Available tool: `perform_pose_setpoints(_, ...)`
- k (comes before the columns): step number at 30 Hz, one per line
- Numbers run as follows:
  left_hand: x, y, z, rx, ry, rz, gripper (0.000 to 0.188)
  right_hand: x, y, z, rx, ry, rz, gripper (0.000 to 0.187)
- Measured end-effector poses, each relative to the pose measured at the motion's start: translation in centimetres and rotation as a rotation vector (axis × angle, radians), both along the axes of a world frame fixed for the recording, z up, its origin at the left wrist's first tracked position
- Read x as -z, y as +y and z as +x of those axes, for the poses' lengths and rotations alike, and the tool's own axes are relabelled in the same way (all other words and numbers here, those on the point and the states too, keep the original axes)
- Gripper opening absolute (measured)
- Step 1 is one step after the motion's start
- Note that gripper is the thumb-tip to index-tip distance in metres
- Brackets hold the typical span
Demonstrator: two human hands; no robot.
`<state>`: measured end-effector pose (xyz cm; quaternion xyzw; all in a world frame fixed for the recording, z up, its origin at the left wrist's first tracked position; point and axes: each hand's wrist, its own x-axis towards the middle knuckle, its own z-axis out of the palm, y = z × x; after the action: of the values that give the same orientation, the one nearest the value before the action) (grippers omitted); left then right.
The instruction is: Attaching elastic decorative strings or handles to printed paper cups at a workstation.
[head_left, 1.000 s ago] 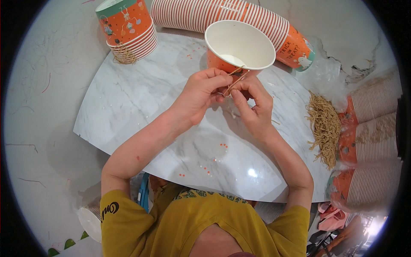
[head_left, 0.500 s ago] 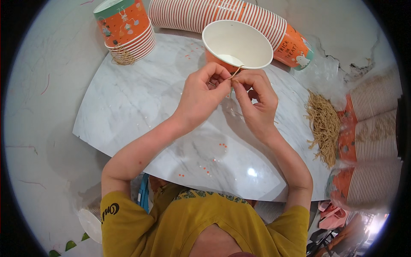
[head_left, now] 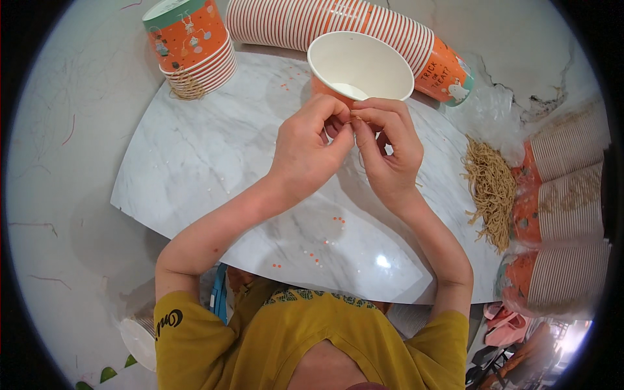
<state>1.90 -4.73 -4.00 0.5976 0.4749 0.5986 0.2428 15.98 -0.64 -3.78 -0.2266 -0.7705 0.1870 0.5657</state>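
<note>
My left hand [head_left: 305, 153] and my right hand [head_left: 393, 156] meet fingertip to fingertip over the table. Pinched between them is a thin tan cord [head_left: 355, 119]; most of it is hidden by my fingers. Right behind my hands stands an orange paper cup [head_left: 361, 62], its wide white mouth tilted toward me. My fingers overlap its near rim and side; whether they touch it I cannot tell. On the right side of the table lies a loose heap of similar tan cords [head_left: 491, 192].
A long row of nested paper cups [head_left: 331, 19] lies along the table's far edge. An upside-down stack of cups [head_left: 186, 42] stands far left, with cord [head_left: 186, 86] at its rims. Bagged cups [head_left: 565, 201] sit at the right. Small orange and white dots [head_left: 316, 260] speckle the marbled table [head_left: 208, 175].
My fingertips have drawn closer together. The cord end that stood up above them against the cup's rim no longer shows. The cup has hardly shifted.
</note>
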Motion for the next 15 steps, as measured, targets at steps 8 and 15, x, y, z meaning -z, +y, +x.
perform_pose_setpoints(8,0.07,0.02,-0.23,-0.039,0.122,0.151,0.013,0.27,0.32,0.19,-0.069,0.048,-0.284,0.01)
perform_pose_setpoints(15,0.13,0.24,-0.24,0.09,-0.067,0.187,0.012,-0.2,0.22,0.03,-0.137,0.153,-0.335,0.009)
